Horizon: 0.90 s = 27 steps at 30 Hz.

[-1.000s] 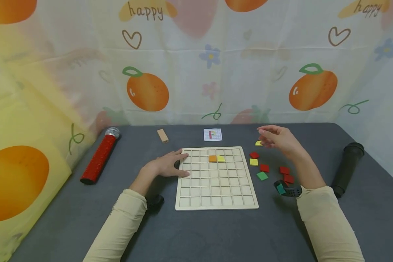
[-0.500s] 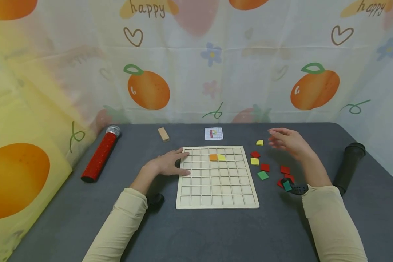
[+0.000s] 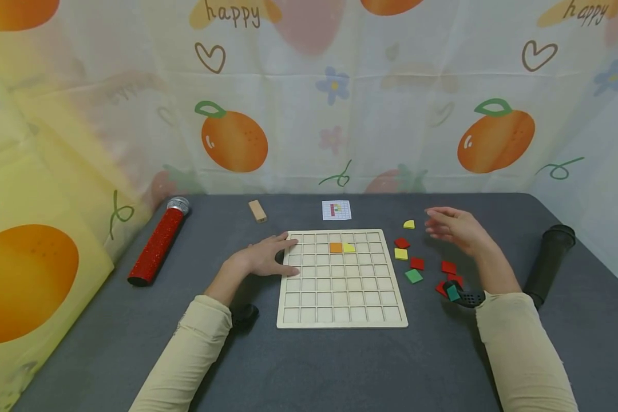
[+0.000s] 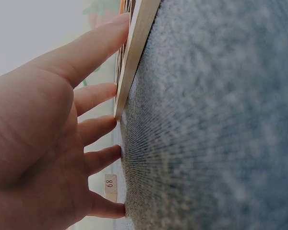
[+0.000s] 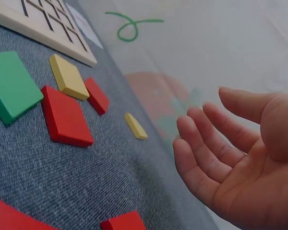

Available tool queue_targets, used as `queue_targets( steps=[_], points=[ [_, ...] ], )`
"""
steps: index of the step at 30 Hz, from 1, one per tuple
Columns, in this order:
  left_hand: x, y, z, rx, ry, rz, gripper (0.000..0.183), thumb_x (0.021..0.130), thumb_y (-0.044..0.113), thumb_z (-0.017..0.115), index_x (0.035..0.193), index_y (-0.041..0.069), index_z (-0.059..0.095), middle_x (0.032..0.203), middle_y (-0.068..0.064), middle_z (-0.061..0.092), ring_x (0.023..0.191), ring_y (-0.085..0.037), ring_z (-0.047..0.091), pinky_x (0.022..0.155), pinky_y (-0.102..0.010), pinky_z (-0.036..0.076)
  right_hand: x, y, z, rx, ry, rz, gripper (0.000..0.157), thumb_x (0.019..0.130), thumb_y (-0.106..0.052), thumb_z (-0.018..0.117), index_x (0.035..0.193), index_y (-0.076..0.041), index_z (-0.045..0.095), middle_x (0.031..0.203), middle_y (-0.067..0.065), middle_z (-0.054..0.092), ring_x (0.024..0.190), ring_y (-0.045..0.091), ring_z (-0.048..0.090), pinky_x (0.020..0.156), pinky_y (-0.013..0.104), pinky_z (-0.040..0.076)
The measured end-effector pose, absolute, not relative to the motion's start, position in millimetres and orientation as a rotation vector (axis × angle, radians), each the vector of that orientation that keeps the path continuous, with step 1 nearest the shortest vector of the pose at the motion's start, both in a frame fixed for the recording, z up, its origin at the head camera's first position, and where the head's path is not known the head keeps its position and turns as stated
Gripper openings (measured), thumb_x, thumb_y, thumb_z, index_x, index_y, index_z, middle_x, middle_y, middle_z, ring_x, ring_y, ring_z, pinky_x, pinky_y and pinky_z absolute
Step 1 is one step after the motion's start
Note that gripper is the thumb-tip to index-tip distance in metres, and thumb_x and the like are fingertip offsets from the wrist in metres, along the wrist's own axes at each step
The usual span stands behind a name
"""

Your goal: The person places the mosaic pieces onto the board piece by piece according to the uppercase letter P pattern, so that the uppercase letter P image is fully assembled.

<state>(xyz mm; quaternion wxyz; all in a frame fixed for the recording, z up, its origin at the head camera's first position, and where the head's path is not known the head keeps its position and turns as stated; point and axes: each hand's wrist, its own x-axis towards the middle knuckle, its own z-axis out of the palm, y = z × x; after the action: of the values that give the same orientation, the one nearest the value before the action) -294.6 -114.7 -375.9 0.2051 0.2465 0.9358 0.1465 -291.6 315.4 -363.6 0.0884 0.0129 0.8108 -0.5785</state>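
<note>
Board [image 3: 320, 299], gridded and flat on the grey table [image 3: 268, 372], bears an orange tile [image 3: 336, 248] and a yellow tile [image 3: 348, 248] side by side in its far part. Left hand [image 3: 268, 256] lies at the board's left edge with fingers spread — thumb on the rim, nothing gripped — and its forearm angles in from the near left. Right hand [image 3: 457, 229] is raised above the table, fingers loosely bent and holding nothing, pointing leftward near the yellow quarter-round piece [image 3: 409, 224], with loose red tiles [image 3: 448, 267] lying nearer the wrist.

Cream gridded board [image 3: 343, 300]; red, green, yellow tiles [image 3: 417, 263]; grey table [image 3: 298, 372]
</note>
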Motion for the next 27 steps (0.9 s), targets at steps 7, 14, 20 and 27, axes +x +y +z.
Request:
queue_targets(
  steps=[7, 14, 20, 27],
  points=[
    [-296, -115, -378, 0.665, 2.606, 0.408, 0.082, 0.089, 0.051, 0.062, 0.153, 0.017, 0.024, 0.158, -0.010, 0.010, 0.143, -0.034, 0.011, 0.102, -0.070, 0.011, -293, 319, -368, 0.063, 2.400, -1.723, 0.067, 0.099, -0.039, 0.050, 0.144, 0.006, 0.031, 0.109, 0.009, 0.058, 0.087, 0.004, 0.062, 0.084, 0.026, 0.050],
    [-295, -114, -378, 0.664, 2.605, 0.405, 0.082, 0.089, 0.051, 0.062, 0.153, 0.017, 0.024, 0.158, -0.010, 0.010, 0.143, -0.034, 0.011, 0.102, -0.069, 0.011, -294, 318, -373, 0.085, 2.386, -1.702, 0.065, 0.099, -0.035, 0.051, 0.144, 0.007, 0.031, 0.108, 0.010, 0.059, 0.086, 0.005, 0.063, 0.081, 0.025, 0.051],
    [-295, -114, -377, 0.651, 2.605, 0.406, 0.082, 0.089, 0.050, 0.062, 0.153, 0.016, 0.024, 0.158, -0.010, 0.010, 0.143, -0.034, 0.011, 0.102, -0.069, 0.011, -294, 315, -375, 0.017, 2.400, -1.650, 0.062, 0.100, -0.032, 0.050, 0.144, 0.008, 0.031, 0.121, 0.022, 0.055, 0.089, 0.006, 0.062, 0.083, 0.026, 0.050],
    [-294, -113, -375, 0.644, 2.605, 0.396, 0.082, 0.089, 0.051, 0.062, 0.153, 0.017, 0.024, 0.158, -0.010, 0.010, 0.143, -0.034, 0.011, 0.102, -0.069, 0.011, -294, 308, -380, -0.161, 2.405, -1.561, 0.054, 0.100, -0.025, 0.053, 0.138, 0.009, 0.038, 0.124, 0.026, 0.054, 0.101, 0.023, 0.062, 0.088, 0.033, 0.049]
  ],
)
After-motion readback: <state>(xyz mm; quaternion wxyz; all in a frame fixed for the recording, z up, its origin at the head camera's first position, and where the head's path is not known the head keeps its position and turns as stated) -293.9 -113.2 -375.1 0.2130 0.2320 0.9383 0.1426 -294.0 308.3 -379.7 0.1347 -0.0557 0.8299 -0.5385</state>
